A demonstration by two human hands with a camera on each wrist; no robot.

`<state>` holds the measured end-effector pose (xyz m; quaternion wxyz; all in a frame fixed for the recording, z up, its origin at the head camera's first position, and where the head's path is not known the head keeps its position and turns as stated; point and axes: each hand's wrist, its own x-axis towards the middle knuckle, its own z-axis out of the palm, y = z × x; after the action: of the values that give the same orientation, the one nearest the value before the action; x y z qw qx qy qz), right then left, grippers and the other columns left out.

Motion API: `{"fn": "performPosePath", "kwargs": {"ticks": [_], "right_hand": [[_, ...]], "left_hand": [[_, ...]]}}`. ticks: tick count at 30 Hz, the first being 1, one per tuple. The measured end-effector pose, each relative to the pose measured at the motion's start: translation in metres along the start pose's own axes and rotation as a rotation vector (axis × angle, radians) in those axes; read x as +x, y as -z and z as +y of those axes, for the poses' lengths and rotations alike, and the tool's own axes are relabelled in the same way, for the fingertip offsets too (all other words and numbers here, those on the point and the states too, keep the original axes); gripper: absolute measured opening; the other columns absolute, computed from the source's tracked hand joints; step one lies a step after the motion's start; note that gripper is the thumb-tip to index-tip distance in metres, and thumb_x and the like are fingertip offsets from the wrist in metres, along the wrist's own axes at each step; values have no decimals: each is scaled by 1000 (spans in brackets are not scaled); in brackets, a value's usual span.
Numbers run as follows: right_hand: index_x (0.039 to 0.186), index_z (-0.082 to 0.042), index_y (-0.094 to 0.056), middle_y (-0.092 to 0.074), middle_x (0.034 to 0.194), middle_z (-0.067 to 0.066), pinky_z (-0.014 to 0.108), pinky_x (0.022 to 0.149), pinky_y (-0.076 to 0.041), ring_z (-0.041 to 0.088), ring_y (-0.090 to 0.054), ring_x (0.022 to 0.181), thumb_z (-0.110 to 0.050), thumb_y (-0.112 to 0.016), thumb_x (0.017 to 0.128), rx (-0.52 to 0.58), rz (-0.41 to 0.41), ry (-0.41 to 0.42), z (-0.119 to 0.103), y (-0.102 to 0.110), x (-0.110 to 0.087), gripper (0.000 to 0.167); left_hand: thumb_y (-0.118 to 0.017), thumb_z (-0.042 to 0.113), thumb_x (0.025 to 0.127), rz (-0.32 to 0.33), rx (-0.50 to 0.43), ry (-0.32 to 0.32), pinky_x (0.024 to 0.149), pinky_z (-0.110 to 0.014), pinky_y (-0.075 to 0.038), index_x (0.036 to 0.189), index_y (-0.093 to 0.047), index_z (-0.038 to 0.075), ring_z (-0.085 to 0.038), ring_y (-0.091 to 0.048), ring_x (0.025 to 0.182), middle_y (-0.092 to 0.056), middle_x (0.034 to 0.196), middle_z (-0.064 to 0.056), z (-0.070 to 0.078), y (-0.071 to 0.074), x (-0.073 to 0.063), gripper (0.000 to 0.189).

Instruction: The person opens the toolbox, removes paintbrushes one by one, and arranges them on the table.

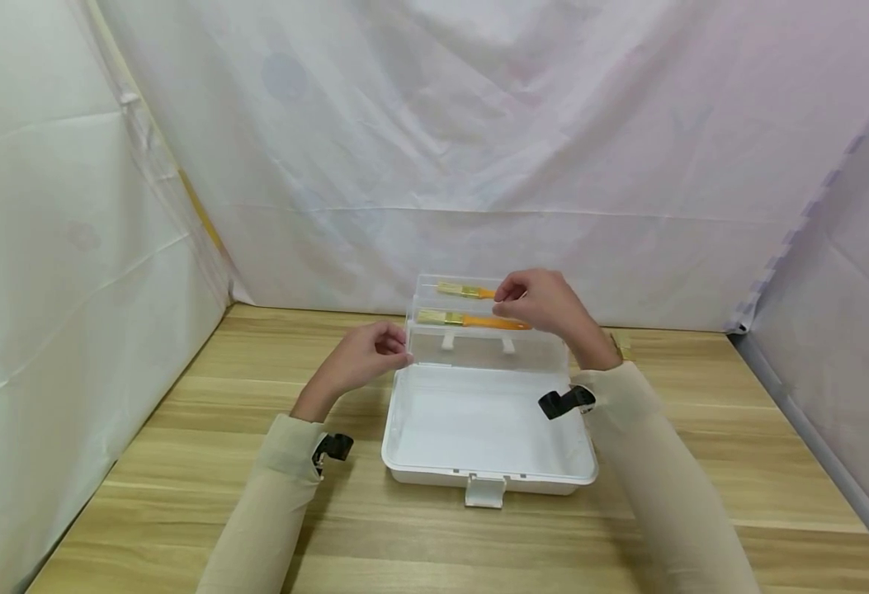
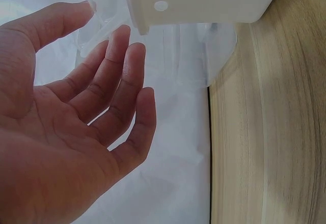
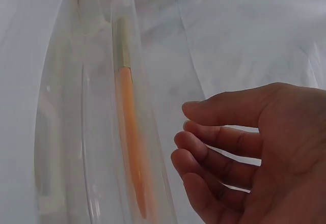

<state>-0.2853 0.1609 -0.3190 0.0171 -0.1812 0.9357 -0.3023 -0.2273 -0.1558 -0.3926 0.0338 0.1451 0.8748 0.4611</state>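
Observation:
A white storage box [image 1: 479,421] stands with its lid raised at the back. Two clear trays [image 1: 545,337] are lifted above its rear, each carrying a flat brush with an orange handle: a rear brush [image 1: 464,290] and a front brush [image 1: 493,322]. My left hand [image 1: 360,359] is at the left end of the trays, its fingers loosely bent and holding nothing. Over the right end, my right hand [image 1: 541,305] hovers by the rear brush's handle. In the right wrist view its relaxed fingers [image 3: 204,183] are apart from the brush [image 3: 131,132].
The box rests on a wood-grain table [image 1: 241,371], its front latch [image 1: 484,492] hanging down. White cloth walls [image 1: 330,148] enclose the table at the back and both sides. A black strap piece [image 1: 564,402] on the right wrist overhangs the box.

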Motion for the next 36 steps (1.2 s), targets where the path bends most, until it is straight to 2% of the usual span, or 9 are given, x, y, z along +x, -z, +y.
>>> {"fn": "performPosePath", "kwargs": {"ticks": [10,17,26,36], "right_hand": [[117,-2,-80,-79,110,10,49,95,-57,30,-71,101,-12,-78,101,-20,-112,26,-8,-10,22,19],[117,-2,-81,-80,114,11,51,104,-54,31,-72,108,-10,-79,102,-52,-134,38,-13,-16,27,18],[119,-1,-80,-79,113,12,49,102,-56,30,-72,106,-10,-78,102,-50,-174,22,-18,-19,27,19],[119,-1,-80,-78,110,11,49,99,-56,29,-71,104,-11,-78,101,-44,-213,64,-17,-19,27,20]], "left_hand": [[-82,18,99,-1,-1,-1,88,-40,-57,119,-70,3,-24,-68,97,-73,106,-8,1,-1,-1,28],[-83,17,99,-3,-3,5,88,-40,-58,120,-70,3,-24,-68,98,-73,106,-8,2,-3,0,28],[-82,16,99,-4,-3,4,87,-40,-57,121,-70,2,-24,-68,98,-73,106,-9,4,-3,1,28],[-82,17,100,-7,-1,7,88,-40,-57,121,-70,2,-24,-68,99,-73,107,-8,4,-2,1,29]]}}
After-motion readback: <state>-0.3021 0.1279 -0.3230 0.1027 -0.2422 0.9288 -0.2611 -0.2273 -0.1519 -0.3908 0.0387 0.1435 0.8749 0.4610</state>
